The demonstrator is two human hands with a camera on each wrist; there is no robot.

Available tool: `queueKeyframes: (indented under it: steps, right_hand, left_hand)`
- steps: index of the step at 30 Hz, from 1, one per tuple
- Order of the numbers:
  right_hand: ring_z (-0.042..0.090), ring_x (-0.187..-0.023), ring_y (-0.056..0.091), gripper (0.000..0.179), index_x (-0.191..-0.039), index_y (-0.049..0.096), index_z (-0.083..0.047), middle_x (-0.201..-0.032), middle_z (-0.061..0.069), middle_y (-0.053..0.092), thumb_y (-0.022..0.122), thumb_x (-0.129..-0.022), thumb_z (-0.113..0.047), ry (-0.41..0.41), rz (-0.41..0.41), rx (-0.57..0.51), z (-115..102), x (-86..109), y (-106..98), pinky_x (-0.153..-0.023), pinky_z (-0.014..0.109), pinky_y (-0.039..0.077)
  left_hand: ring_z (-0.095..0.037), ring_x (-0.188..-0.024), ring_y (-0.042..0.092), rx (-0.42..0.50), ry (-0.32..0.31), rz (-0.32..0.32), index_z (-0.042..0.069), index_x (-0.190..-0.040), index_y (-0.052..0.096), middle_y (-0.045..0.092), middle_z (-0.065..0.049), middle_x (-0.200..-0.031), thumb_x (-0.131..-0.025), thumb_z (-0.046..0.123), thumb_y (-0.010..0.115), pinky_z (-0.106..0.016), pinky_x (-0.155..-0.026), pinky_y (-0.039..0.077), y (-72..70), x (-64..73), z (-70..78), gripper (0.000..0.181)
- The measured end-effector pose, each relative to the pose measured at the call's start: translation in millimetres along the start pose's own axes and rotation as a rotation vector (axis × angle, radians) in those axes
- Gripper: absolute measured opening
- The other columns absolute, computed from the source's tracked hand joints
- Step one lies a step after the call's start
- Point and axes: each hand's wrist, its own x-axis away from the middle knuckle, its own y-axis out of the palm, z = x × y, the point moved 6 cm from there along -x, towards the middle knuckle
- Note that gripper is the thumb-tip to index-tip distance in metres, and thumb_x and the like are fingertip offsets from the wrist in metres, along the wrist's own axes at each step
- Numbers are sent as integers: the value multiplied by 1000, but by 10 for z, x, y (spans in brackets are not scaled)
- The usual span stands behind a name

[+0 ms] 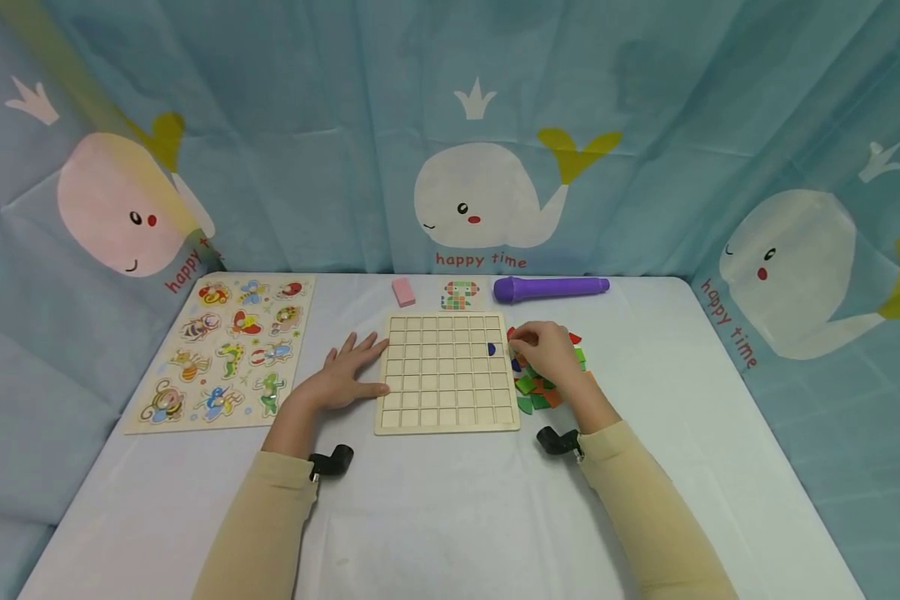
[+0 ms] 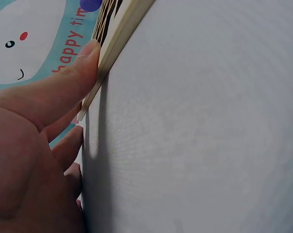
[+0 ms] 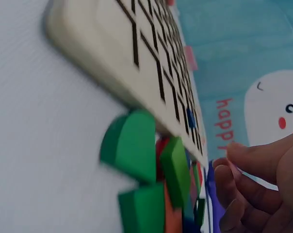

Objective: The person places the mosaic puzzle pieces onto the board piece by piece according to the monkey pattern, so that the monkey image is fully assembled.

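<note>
A square wooden grid board (image 1: 450,403) lies flat in front of me, with one dark blue half-round piece (image 1: 491,349) in a cell near its right side. My left hand (image 1: 339,379) is spread at the board's left edge; in the left wrist view its thumb (image 2: 83,63) touches the rim. Beyond the right edge, my right hand (image 1: 547,348) is over a pile of colored pieces (image 1: 536,402). Thumb and forefinger pinch a small pinkish piece (image 3: 235,171), mostly hidden by the fingers. Green pieces (image 3: 137,145) lie close to the board's rim in the right wrist view.
A wooden insect puzzle board (image 1: 232,354) lies at the left. Behind the grid board are a pink block (image 1: 403,292), a small pattern card (image 1: 460,294) and a purple toy microphone (image 1: 551,289). A whale-print curtain (image 1: 330,200) encloses the white table (image 1: 435,517).
</note>
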Motion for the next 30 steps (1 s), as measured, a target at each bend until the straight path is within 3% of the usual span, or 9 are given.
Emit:
queueKeyframes:
  steps: [5, 11, 20, 30]
  right_hand:
    - [22, -88, 65, 20, -112, 75, -9, -98, 6, 74, 70, -96, -20, 24, -30, 32, 109, 88, -43, -76, 38, 54]
    - [22, -89, 63, 22, -113, 76, -11, -104, 6, 73, 74, -93, -21, -10, -93, 94, 161, 148, -28, -79, 38, 54]
    - [21, -80, 48, 27, -119, 74, -15, -103, 9, 65, 75, -92, -22, -85, -154, 204, 173, 156, -15, -65, 32, 39]
    - [24, -88, 53, 27, -117, 70, -8, -103, 11, 61, 74, -93, -22, -42, -122, 216, 230, 134, -47, -75, 38, 48]
  left_hand:
    - [-44, -155, -9, 2, -6, -1, 15, -161, 27, 12, -16, -170, -90, 40, 75, -66, -120, -8, -3, 5, -4, 89]
    - [-44, -155, -8, -5, -6, 1, 15, -161, 27, 12, -16, -170, -90, 41, 74, -67, -120, -8, 13, -4, -21, 89]
    - [-44, -155, -9, -8, -1, 1, 16, -161, 27, 11, -16, -170, -91, 43, 73, -67, -120, -9, 8, 5, 0, 89]
    - [-43, -155, -9, -11, -6, 1, 16, -162, 26, 10, -15, -170, -91, 43, 72, -65, -121, -9, 13, 4, -9, 89]
